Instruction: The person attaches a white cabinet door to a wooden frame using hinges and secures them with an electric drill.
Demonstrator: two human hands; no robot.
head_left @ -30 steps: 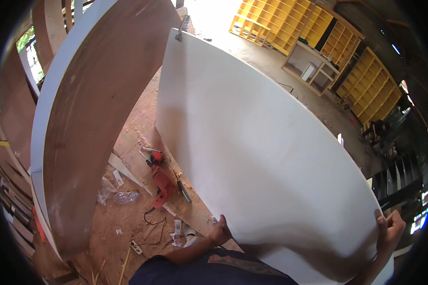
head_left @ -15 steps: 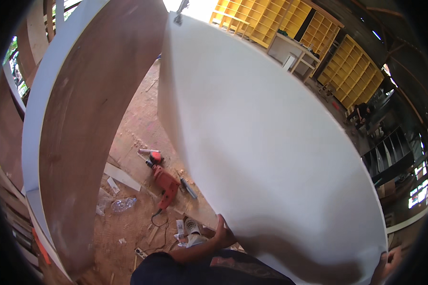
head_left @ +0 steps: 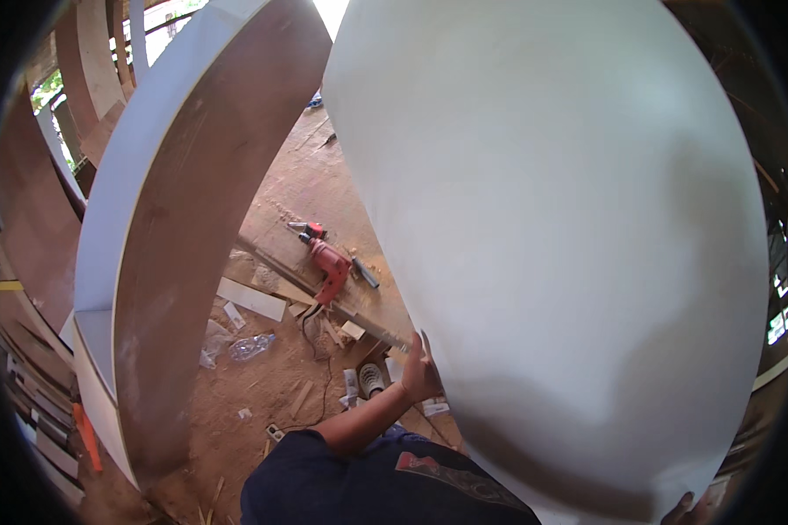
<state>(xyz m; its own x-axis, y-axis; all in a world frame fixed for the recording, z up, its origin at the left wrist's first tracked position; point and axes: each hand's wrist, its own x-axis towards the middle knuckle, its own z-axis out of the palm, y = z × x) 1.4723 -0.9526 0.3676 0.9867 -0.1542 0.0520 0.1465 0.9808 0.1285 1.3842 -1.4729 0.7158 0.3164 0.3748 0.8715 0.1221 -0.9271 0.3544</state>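
A large white panel point(head_left: 552, 227) stands upright in front of me, filling the right half of the view. My left hand point(head_left: 422, 372) grips its left edge low down, with part of the fingers hidden at the board. At the lower right corner, my right hand point(head_left: 681, 507) holds the panel's edge; only its fingertips and a bit of hand show. To the left rises a tall cabinet-like piece point(head_left: 210, 192) with a brown wooden side and white front. A red power drill point(head_left: 328, 269) lies on the boards between the two.
Beside the drill lies a grey hand tool point(head_left: 365, 272). Wood offcuts point(head_left: 252, 297), a clear plastic bottle point(head_left: 252, 347) and a cord point(head_left: 327, 394) are scattered over the dusty floor. Wooden boards point(head_left: 35, 210) lean at the far left, near an orange strip point(head_left: 87, 437).
The white panel has been raised steeper and now hides the yellow shelving behind it. My left hand has shifted up slightly; my right hand is lower in view.
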